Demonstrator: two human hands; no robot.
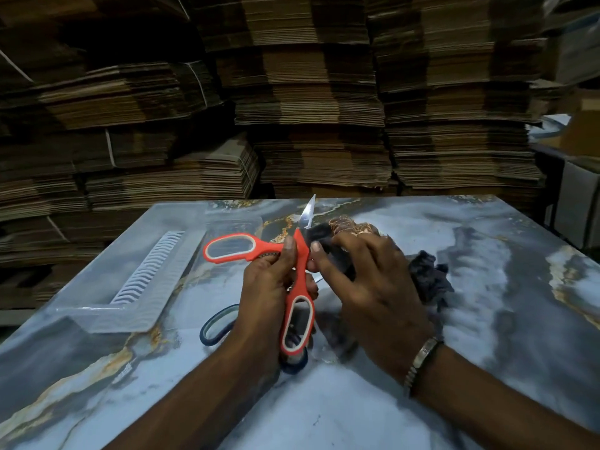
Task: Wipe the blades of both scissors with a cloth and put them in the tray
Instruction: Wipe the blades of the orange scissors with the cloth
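Observation:
My left hand (271,282) grips the orange-handled scissors (300,289) near the pivot, with the handles spread wide open above the table. One bare blade (307,213) points up and away. My right hand (363,284) pinches a dark grey cloth (428,282) around the other blade, which is hidden inside the cloth. The rest of the cloth trails onto the table to the right. Blue-handled scissors (216,326) lie on the table under my left wrist, mostly covered. A clear plastic tray (107,315) sits at the left of the table.
The marble-patterned table (487,319) has its far edge just behind the tray. A second clear container (233,225) sits behind the orange handle. Tall stacks of flattened cardboard (308,108) fill the background. Boxes stand at the far right.

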